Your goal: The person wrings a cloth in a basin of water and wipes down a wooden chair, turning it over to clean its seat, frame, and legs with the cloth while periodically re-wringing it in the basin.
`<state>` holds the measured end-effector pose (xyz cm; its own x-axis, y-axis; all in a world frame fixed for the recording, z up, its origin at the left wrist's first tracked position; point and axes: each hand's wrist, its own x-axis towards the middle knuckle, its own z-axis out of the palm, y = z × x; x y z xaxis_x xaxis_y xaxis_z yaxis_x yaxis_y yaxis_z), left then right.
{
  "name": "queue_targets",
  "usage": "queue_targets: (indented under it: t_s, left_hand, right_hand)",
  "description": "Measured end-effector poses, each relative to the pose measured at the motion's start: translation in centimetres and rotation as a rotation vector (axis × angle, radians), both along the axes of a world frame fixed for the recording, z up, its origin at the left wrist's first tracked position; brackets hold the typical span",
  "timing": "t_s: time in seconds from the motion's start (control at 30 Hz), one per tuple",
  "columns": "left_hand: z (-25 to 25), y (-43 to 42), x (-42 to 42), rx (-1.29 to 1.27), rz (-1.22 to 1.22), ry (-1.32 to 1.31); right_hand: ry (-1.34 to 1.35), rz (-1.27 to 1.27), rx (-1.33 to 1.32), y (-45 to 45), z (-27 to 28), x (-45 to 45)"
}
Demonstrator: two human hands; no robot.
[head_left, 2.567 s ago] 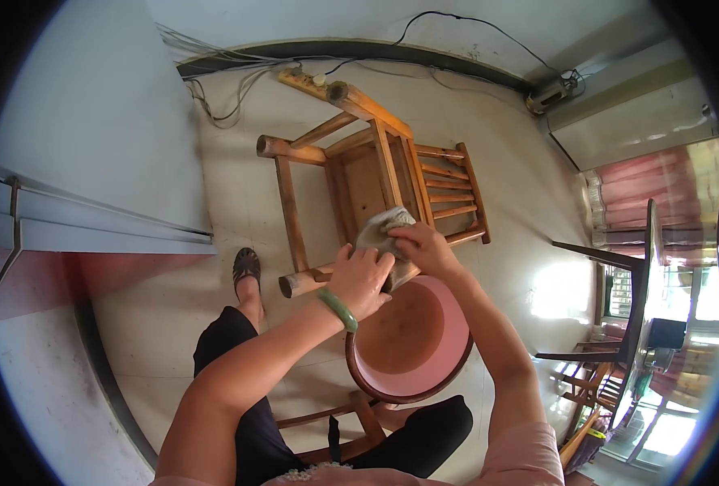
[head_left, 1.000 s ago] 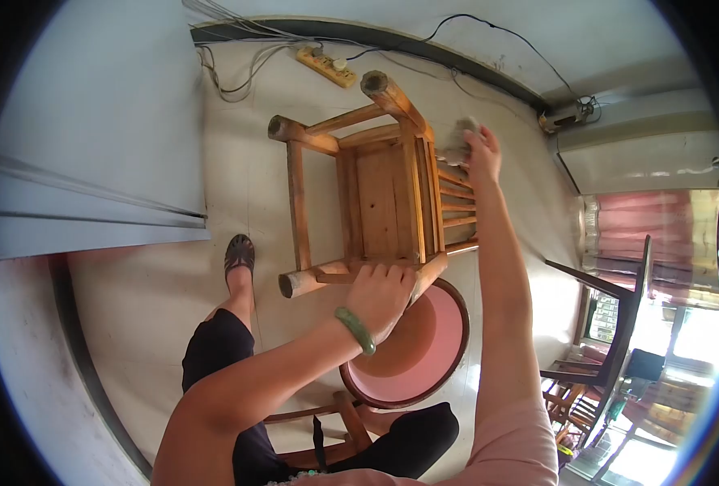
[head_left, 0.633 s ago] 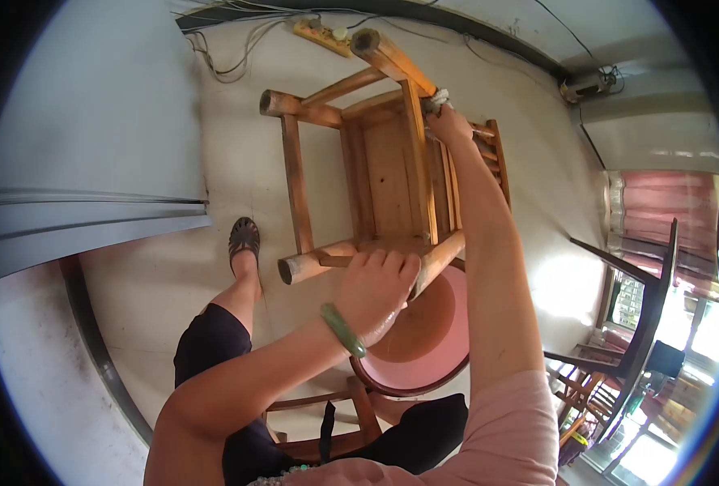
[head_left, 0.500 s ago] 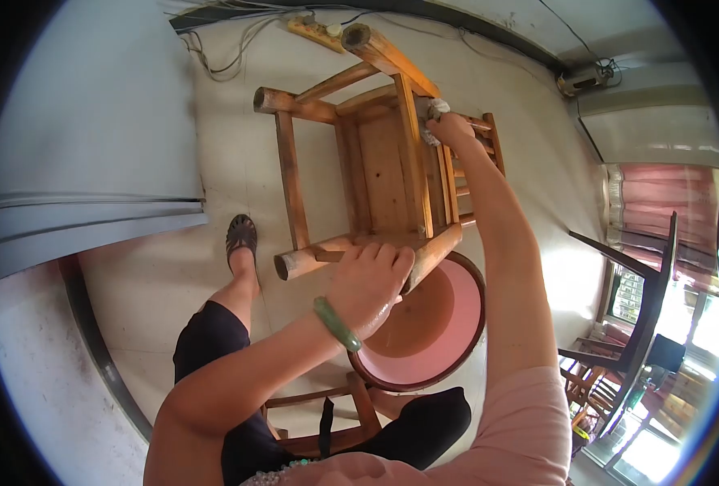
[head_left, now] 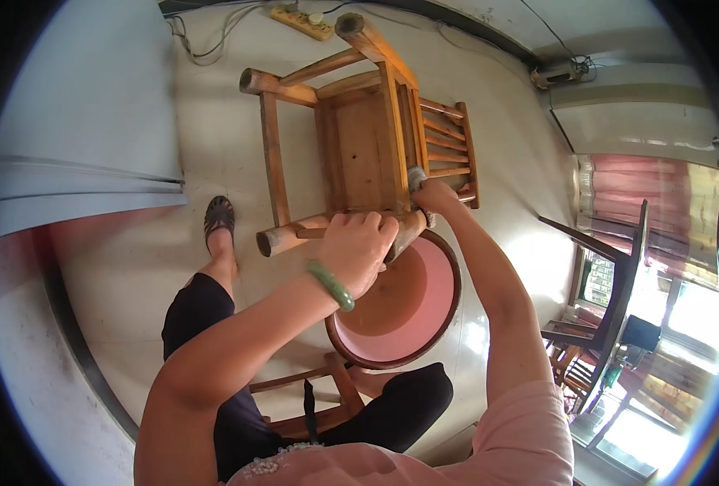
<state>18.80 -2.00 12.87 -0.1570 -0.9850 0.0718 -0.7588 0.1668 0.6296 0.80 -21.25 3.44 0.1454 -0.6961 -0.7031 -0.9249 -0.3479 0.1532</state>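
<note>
A wooden chair (head_left: 359, 154) lies tipped over, with the underside of its seat and its legs turned toward me. My left hand (head_left: 361, 247), with a green bangle on its wrist, is wrapped round the near chair leg. Bunched in my right hand (head_left: 437, 198) is a greyish cloth (head_left: 416, 177), pressed against the chair frame where the near leg meets the right side. Part of the cloth is hidden by the fingers. Just below the near leg stands a pink basin (head_left: 444, 300) of cloudy brownish water.
A yellow power strip (head_left: 301, 22) and loose cables lie on the floor at the back. The stool or chair under me (head_left: 347, 389) shows between my legs. Dark-framed furniture (head_left: 619, 300) stands at the right, near pink curtains (head_left: 643, 194). A pale cabinet-like surface (head_left: 84, 105) is at the left.
My right hand has slid with the cloth down the chair's right side toward the near leg. My left hand keeps its hold on the leg. The whole view has shifted slightly.
</note>
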Motion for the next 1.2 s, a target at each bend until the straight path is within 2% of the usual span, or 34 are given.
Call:
queue_targets:
  t_s: [0.1,0.17,0.23,0.3,0.37,0.47,0.57,0.63,0.77,0.83,0.9,0.97,1.0,1.1,1.17,1.2]
  left_hand:
    - [0.4,-0.2,0.0,0.108,0.043,-0.054]
    - [0.4,-0.2,0.4,0.073,0.032,-0.016]
    - [0.1,-0.1,0.5,0.037,0.006,0.015]
    - [-0.2,0.0,0.2,-0.019,0.047,0.06]
    - [-0.3,0.1,0.6,-0.041,0.029,0.054]
    - [-0.1,0.0,0.4,0.005,0.036,0.006]
    - [0.4,-0.2,0.4,0.005,0.007,-0.019]
    - [0.6,-0.5,0.4,-0.001,-0.01,-0.026]
    - [0.8,-0.6,0.4,0.004,-0.022,0.017]
    - [0.6,-0.7,0.5,0.036,0.002,0.016]
    - [0.5,-0.8,0.4,0.054,0.007,-0.002]
    - [0.4,-0.7,0.0,0.072,-0.002,-0.012]
    - [0.3,-0.6,0.0,0.045,0.004,0.003]
    - [0.0,-0.7,0.1,-0.02,-0.026,0.049]
    - [-0.9,-0.8,0.3,-0.043,0.039,0.083]
    - [-1.5,-1.3,0.3,0.127,0.13,0.412]
  right_hand:
    - [-0.134,-0.073,0.02,2.1,1.9,0.6]
    - [-0.46,-0.228,-0.156,5.0,3.8,0.5]
    - [-0.684,-0.523,-0.142,8.6,5.9,1.2]
    - [-1.053,-0.506,-0.241,13.4,10.4,4.2]
    - [-1.107,-0.404,-0.308,15.9,12.0,5.5]
    - [-1.048,-0.44,-0.471,14.0,8.0,3.9]
    - [-0.653,-0.558,-0.68,9.0,-0.6,-2.2]
    - [-0.498,-0.729,-0.59,5.5,-4.3,-5.5]
    - [-0.489,-0.959,-0.533,2.3,-9.9,-9.4]
    - [-0.524,-0.983,-0.605,4.1,-7.4,-7.5]
    - [-0.564,-0.867,-0.638,7.0,-5.5,-6.4]
    - [-0.799,-0.795,-0.712,10.9,-1.5,-2.9]
    - [-0.945,-0.874,-0.736,12.7,-0.6,-1.1]
    - [-1.389,-0.823,-0.659,17.6,3.8,3.9]
    - [-1.421,-0.761,-0.609,20.4,8.8,6.4]
    - [-1.426,-0.768,-0.619,20.7,9.3,6.3]
